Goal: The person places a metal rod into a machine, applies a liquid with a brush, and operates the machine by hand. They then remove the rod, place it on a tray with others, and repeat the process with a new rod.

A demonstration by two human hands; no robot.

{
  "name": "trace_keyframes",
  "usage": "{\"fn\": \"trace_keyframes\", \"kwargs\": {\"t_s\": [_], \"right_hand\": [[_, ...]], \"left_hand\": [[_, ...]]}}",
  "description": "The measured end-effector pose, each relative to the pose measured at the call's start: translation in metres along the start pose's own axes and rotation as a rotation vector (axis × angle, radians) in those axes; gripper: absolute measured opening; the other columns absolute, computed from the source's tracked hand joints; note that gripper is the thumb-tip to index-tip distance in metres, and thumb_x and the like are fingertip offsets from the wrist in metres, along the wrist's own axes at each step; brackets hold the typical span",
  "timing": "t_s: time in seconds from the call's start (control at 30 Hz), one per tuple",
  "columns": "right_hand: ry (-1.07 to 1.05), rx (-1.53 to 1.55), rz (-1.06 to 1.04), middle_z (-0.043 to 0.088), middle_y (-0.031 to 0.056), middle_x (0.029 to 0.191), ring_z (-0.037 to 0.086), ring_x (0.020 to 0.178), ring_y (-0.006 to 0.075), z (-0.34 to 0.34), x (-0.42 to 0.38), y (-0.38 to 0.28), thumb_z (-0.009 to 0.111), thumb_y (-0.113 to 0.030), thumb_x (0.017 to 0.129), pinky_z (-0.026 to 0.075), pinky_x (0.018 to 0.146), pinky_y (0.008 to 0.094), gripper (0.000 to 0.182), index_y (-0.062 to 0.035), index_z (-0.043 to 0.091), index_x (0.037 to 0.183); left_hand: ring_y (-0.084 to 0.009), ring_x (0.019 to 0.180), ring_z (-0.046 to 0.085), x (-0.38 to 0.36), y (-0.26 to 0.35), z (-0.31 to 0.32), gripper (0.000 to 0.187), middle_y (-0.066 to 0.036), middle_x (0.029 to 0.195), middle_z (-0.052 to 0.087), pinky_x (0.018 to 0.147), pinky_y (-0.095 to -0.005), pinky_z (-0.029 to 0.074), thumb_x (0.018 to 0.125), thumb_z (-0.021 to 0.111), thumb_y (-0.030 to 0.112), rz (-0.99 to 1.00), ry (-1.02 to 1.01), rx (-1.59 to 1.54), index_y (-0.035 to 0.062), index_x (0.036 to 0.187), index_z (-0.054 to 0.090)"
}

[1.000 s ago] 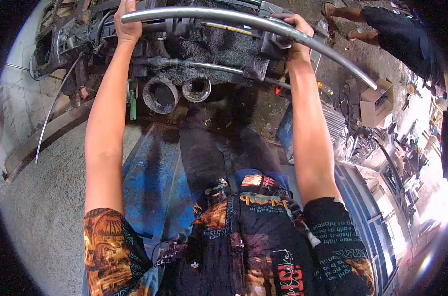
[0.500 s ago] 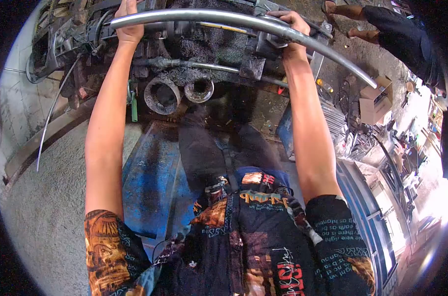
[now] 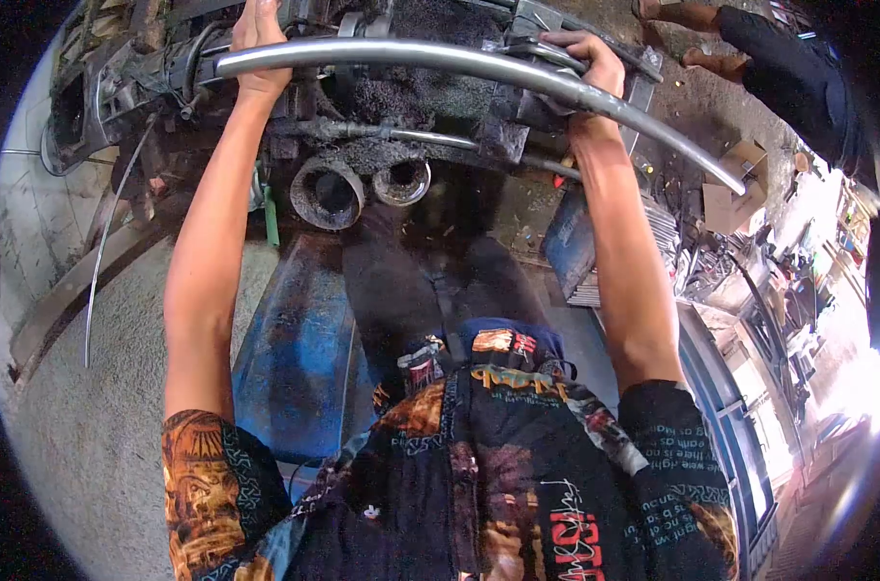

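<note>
A long, shiny metal tube (image 3: 411, 55) curves across the upper part of the view, over a dark, greasy machine (image 3: 401, 97). Near the tube's left end is my left hand (image 3: 258, 48); its fingers point up and the tube crosses over the palm, so whether they grip is unclear. My right hand (image 3: 595, 73) is at the tube's right part, its fingers curled by a flat metal piece on the machine; what they hold is partly hidden. The tube's right end sticks out past my right hand.
Two round metal openings (image 3: 329, 194) sit below the machine's front. Beneath is a blue metal surface (image 3: 300, 339). A thin rod (image 3: 106, 247) hangs at left. At right are a cardboard box (image 3: 733, 194), scrap and a blue frame. Another person's legs (image 3: 721, 48) show at upper right.
The tube's right end sits slightly lower and further right. My right hand has shifted slightly right and down. The whole view has also moved a little.
</note>
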State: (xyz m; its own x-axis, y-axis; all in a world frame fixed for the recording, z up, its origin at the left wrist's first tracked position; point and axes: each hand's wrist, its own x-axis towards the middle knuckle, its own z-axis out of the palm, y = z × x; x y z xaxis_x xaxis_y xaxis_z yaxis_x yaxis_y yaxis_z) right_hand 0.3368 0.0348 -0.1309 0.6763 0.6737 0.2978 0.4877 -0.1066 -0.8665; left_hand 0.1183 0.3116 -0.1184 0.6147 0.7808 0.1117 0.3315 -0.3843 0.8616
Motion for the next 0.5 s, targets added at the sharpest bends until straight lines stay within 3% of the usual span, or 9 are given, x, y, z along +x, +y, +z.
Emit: {"fn": "trace_keyframes", "kwargs": {"t_s": [0.03, 0.07, 0.1, 0.2, 0.27, 0.33, 0.37, 0.5], "right_hand": [[-0.003, -0.003, 0.002, 0.072, 0.0187, 0.085, 0.070, 0.074, 0.0229, -0.002, -0.001, -0.002, 0.059, 0.001, 0.075, 0.054, 0.069, 0.0312, 0.008, 0.0005, 0.053, 0.069], [-0.042, 0.050, 0.138, 0.071, 0.0193, 0.092, 0.067, 0.085, 0.0244, -0.005, -0.002, -0.004, 0.052, 0.000, 0.078, 0.052, 0.079, 0.0329, 0.007, 0.0023, 0.058, 0.074], [-0.082, 0.105, 0.271, 0.070, 0.0198, 0.099, 0.065, 0.095, 0.0259, -0.007, -0.002, -0.004, 0.045, 0.000, 0.081, 0.049, 0.089, 0.0346, 0.018, 0.0041, 0.063, 0.079], [-0.084, 0.156, 0.315, 0.070, 0.0197, 0.099, 0.064, 0.096, 0.0256, -0.008, 0.000, -0.004, 0.044, -0.001, 0.082, 0.050, 0.089, 0.0351, 0.020, 0.0039, 0.063, 0.079], [-0.054, 0.253, 0.373, 0.070, 0.0197, 0.098, 0.065, 0.094, 0.0257, -0.006, -0.001, -0.005, 0.050, -0.002, 0.081, 0.051, 0.088, 0.0357, 0.012, 0.0033, 0.061, 0.080], [-0.128, -0.095, 0.090, 0.070, 0.0195, 0.098, 0.067, 0.092, 0.0259, -0.006, 0.000, -0.009, 0.060, -0.001, 0.079, 0.053, 0.086, 0.0356, 0.005, 0.0025, 0.059, 0.080], [-0.116, -0.063, 0.069, 0.070, 0.0189, 0.098, 0.068, 0.090, 0.0260, -0.007, -0.001, -0.002, 0.066, 0.000, 0.077, 0.054, 0.084, 0.0356, 0.010, 0.0017, 0.056, 0.081], [-0.041, -0.031, 0.003, 0.073, 0.0174, 0.088, 0.071, 0.079, 0.0250, -0.001, 0.002, 0.003, 0.066, -0.001, 0.074, 0.055, 0.073, 0.0307, 0.009, 0.0002, 0.056, 0.075]], "left_hand": [[-0.0286, 0.114, 0.055, 0.000, 0.001, 0.001, 0.054, -0.014, 0.119, 0.062, 0.103, -0.0428, 0.039, 0.103, 0.028, 0.043, -0.022, 0.009, 0.001, 0.0058, 0.135, 0.051], [-0.0287, 0.114, 0.055, 0.000, 0.003, 0.001, 0.054, -0.014, 0.119, 0.062, 0.103, -0.0428, 0.039, 0.103, 0.029, 0.043, -0.043, 0.019, 0.002, 0.0055, 0.136, 0.051], [-0.0287, 0.114, 0.055, 0.000, 0.002, 0.001, 0.054, -0.014, 0.119, 0.062, 0.103, -0.0428, 0.039, 0.103, 0.029, 0.043, -0.045, 0.021, 0.000, 0.0055, 0.136, 0.051], [-0.0289, 0.115, 0.056, 0.002, -0.001, 0.000, 0.053, -0.015, 0.118, 0.062, 0.103, -0.0423, 0.038, 0.103, 0.029, 0.041, -0.020, 0.004, 0.010, 0.0050, 0.135, 0.051], [-0.0289, 0.115, 0.056, 0.001, -0.003, 0.001, 0.052, -0.015, 0.117, 0.063, 0.103, -0.0420, 0.039, 0.104, 0.029, 0.039, 0.023, 0.025, 0.023, 0.0049, 0.135, 0.052], [-0.0291, 0.114, 0.057, 0.000, -0.005, 0.000, 0.050, -0.014, 0.116, 0.064, 0.102, -0.0418, 0.039, 0.104, 0.030, 0.038, 0.024, 0.000, -0.021, 0.0050, 0.134, 0.053], [-0.0291, 0.114, 0.057, 0.000, -0.004, 0.001, 0.050, -0.014, 0.116, 0.064, 0.102, -0.0418, 0.040, 0.104, 0.030, 0.037, 0.018, -0.002, -0.020, 0.0050, 0.134, 0.053], [-0.0291, 0.113, 0.058, 0.002, -0.006, 0.000, 0.050, -0.014, 0.114, 0.065, 0.101, -0.0406, 0.040, 0.104, 0.031, 0.037, 0.030, 0.000, -0.020, 0.0042, 0.134, 0.053]]}}
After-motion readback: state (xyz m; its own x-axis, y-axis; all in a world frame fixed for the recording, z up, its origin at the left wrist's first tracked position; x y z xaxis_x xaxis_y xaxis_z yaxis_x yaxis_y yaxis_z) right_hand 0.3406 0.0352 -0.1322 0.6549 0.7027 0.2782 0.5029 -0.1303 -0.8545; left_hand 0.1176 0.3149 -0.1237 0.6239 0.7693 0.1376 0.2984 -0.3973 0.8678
